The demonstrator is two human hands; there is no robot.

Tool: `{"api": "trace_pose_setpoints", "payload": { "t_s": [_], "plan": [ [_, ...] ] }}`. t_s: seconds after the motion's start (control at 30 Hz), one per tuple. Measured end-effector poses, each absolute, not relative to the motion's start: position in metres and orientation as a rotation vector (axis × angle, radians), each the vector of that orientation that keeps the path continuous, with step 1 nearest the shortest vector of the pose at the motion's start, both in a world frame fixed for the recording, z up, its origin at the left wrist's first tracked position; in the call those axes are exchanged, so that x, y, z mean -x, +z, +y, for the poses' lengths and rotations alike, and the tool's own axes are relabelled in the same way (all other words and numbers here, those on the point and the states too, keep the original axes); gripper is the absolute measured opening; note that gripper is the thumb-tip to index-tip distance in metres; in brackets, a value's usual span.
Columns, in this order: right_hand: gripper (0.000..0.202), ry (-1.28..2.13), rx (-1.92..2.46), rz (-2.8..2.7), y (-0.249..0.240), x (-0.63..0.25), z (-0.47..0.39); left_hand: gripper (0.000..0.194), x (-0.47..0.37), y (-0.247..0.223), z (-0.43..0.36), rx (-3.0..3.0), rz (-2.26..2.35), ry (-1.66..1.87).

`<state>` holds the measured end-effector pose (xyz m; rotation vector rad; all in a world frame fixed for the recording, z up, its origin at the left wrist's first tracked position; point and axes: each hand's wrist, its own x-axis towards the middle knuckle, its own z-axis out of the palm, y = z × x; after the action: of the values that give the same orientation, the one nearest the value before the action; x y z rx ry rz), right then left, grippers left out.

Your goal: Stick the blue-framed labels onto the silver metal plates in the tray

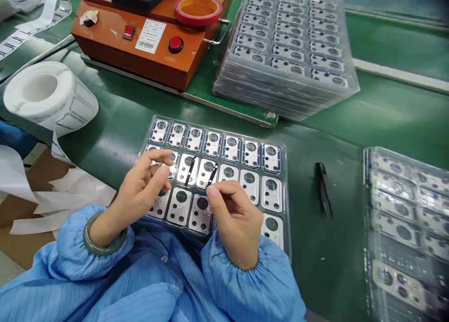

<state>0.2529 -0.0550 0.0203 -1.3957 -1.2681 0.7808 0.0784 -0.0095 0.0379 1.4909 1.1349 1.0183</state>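
Note:
A clear tray [286, 191] holds rows of silver plates, each with a round window and small holes. My left hand [142, 188] hovers over its left side, fingers apart and holding nothing. My right hand [236, 216] is pinched at the lower end of a thin black strip [213, 173], which lies slanted over a plate in the middle row. Another black strip [190, 171] crosses the plate to its left. Plates in the back row have blue edges. Parts of the front row are hidden by my hands and sleeves.
An orange machine [133, 55] with a red tape ring [198, 10] stands at the back. Beside it is a tall stack of filled trays [280, 88]. Black tweezers [323, 190] and another tray [403, 205] lie right; a white label roll [51, 95] and paper strips [77, 191] are left.

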Motion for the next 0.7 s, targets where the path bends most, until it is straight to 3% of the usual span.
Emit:
{"api": "trace_pose_setpoints", "payload": {
  "t_s": [0.2, 0.7],
  "plan": [
    [0.011, 0.817, 1.39, -1.294, 0.0214, -0.252, -0.0542, 0.022, -0.0832, 0.0421, -0.0099, -1.472, 1.156, 0.72],
    [0.014, 0.865, 1.436, -1.31, 0.0238, -0.251, -0.0532, 0.014, -0.0869, 0.0377, -0.0075, -1.311, 1.166, 0.713]
  ]
}}
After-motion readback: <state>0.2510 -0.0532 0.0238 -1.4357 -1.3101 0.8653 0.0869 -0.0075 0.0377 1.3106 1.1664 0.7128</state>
